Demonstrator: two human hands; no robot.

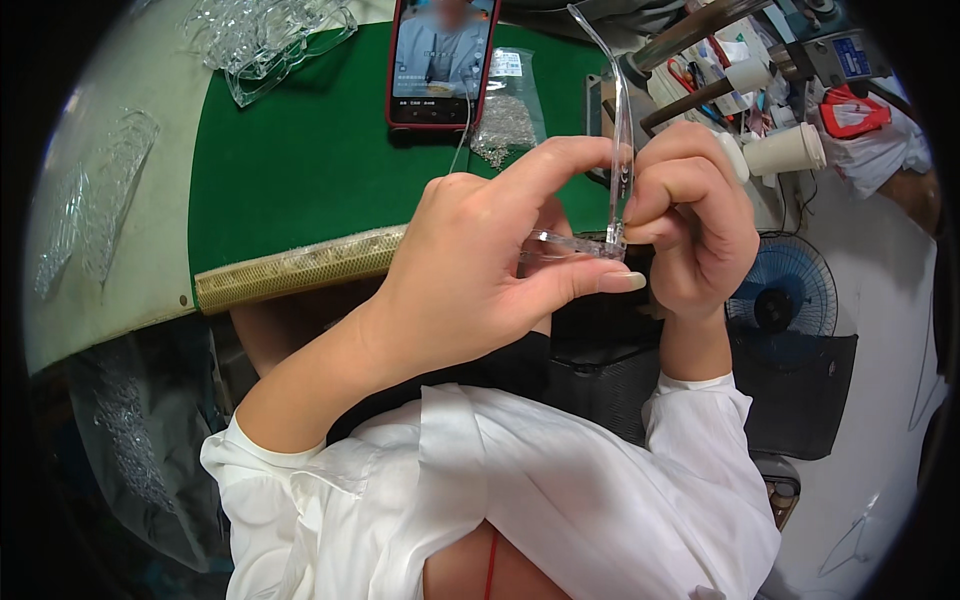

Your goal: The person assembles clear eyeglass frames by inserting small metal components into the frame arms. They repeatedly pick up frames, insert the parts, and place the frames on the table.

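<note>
Nearest to you, your white sleeves (560, 480) fill the bottom of the view, both forearms rising out of them toward the middle.

Your left hand (480, 265) comes in from the lower left with its back to the camera. Its grip is closed on a clear plastic eyeglass frame piece (570, 245), thumb stretched along the underside and forefinger arched over the top. Your right hand (690, 215) is curled into a tight grip just beside it, pinching the lower end of a clear plastic temple arm (620, 120), which stands nearly upright and curves away at its top. The two clear parts meet between your hands, above your lap and just off the near edge of the bench; the joint itself is too small and glassy to read.

Past your hands lies the green mat (300, 160) on the bench, with a pale mesh strip (300, 265) along its near edge. On the mat sit a small clear bag of tiny metal parts (510, 120) and, just to its left, a phone in a red case (440, 60), screen lit. Farther left are heaps of clear plastic frames (270, 40). To your right a blue fan (780, 295) stands low, and a white paper cup (785, 150) lies beyond your right hand.
</note>
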